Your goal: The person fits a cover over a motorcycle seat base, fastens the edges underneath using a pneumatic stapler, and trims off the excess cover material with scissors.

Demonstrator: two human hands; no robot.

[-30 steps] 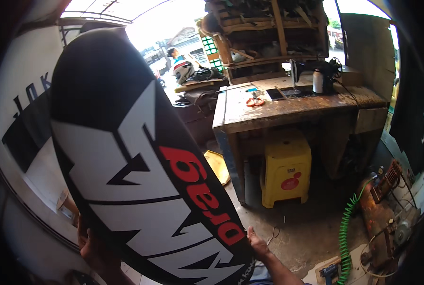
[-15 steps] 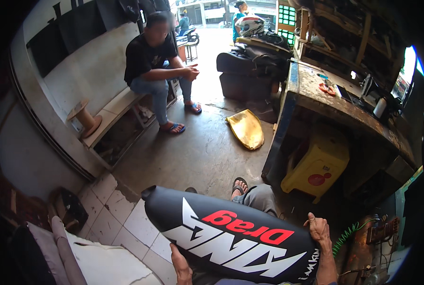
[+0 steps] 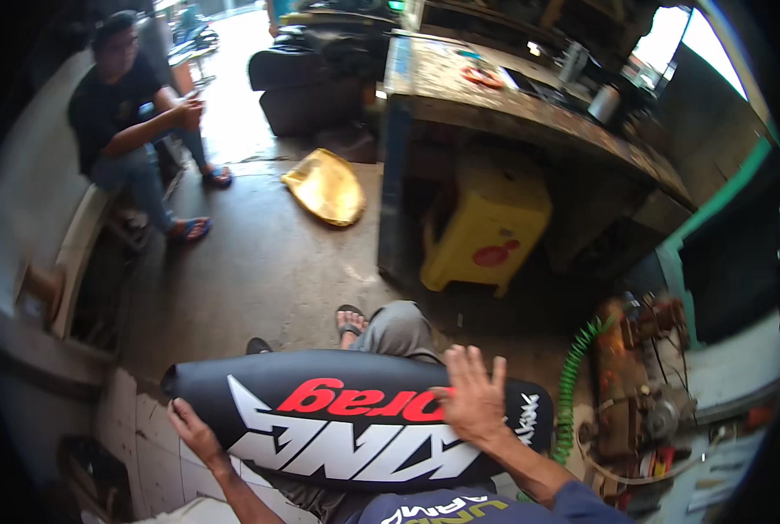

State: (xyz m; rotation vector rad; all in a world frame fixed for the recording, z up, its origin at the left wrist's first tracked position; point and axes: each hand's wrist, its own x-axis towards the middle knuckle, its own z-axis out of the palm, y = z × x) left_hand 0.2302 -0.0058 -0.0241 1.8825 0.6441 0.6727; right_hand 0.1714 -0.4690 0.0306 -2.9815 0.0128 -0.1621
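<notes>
A long black motorcycle seat (image 3: 355, 419) with large white and red lettering lies crosswise over my lap, its narrow end to the left. My left hand (image 3: 200, 434) holds the near edge close to that narrow end; part of its fingers is hidden against the seat. My right hand (image 3: 475, 397) rests palm down on the top surface toward the wide end. Its fingers are spread and point away from me, covering part of the lettering.
A gold-yellow seat-shaped piece (image 3: 324, 188) lies on the floor ahead. A worn workbench (image 3: 530, 109) stands right, with a yellow plastic stool (image 3: 492, 223) beneath. A coiled green hose (image 3: 573, 375) hangs beside a rusty machine (image 3: 621, 393). Another person (image 3: 132, 122) sits at left.
My right hand has left the seat's right end and now lies flat on top. My left hand is nearer the narrow end. The view has swung right, and the seat lies more level.
</notes>
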